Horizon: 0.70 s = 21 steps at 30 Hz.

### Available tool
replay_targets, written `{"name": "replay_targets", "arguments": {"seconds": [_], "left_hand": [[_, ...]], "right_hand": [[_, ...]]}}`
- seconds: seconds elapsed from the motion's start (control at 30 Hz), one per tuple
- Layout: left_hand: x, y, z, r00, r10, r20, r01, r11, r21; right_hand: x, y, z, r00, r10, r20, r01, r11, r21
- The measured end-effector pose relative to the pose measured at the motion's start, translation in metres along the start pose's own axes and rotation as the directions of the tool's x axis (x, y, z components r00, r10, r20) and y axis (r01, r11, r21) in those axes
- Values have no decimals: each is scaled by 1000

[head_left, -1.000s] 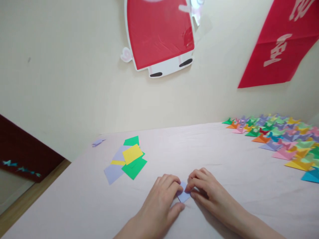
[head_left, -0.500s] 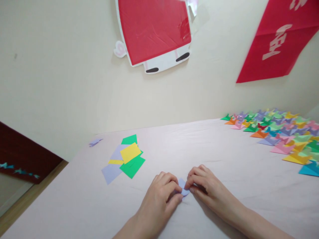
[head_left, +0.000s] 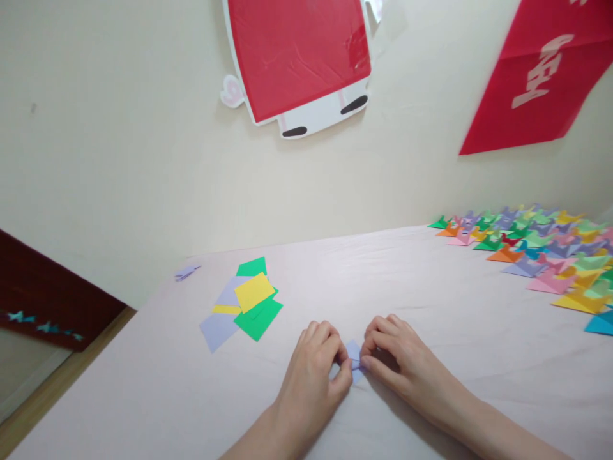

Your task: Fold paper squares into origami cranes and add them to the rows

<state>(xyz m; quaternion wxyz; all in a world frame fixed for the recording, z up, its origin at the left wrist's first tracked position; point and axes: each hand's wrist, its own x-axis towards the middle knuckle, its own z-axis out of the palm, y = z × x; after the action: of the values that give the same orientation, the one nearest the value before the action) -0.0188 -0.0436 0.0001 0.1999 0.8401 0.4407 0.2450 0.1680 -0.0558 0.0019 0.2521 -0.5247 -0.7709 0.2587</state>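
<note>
A small folded piece of lilac paper (head_left: 355,355) lies on the table at the front centre, between my two hands. My left hand (head_left: 320,364) pinches its left side, thumb and fingertips closed on a fold. From the right, my right hand (head_left: 398,354) grips the opposite side of that fold with thumb and forefinger. A narrow raised edge runs across the paper between the fingertips. Parts of the sheet are hidden under the fingers.
Loose green, yellow and lilac sheets (head_left: 258,319) overlap to the left of my hands. A folded lilac piece (head_left: 186,273) lies near the far left edge. Rows of colourful folded paper figures (head_left: 541,249) fill the right rear. The pale tabletop (head_left: 158,377) meets the wall behind.
A flap at the paper's near side has been lifted into a narrow fold, with both hands' fingertips now closer on it. The view has shifted slightly.
</note>
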Motion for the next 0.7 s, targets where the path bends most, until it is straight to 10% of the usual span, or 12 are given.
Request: {"name": "replay_targets", "arguments": {"seconds": [0.7], "left_hand": [[2,0,9,999,-17,35,9,977,214]], "right_hand": [[1,-3,4,1000,11,-10,-12,999,-50]]}}
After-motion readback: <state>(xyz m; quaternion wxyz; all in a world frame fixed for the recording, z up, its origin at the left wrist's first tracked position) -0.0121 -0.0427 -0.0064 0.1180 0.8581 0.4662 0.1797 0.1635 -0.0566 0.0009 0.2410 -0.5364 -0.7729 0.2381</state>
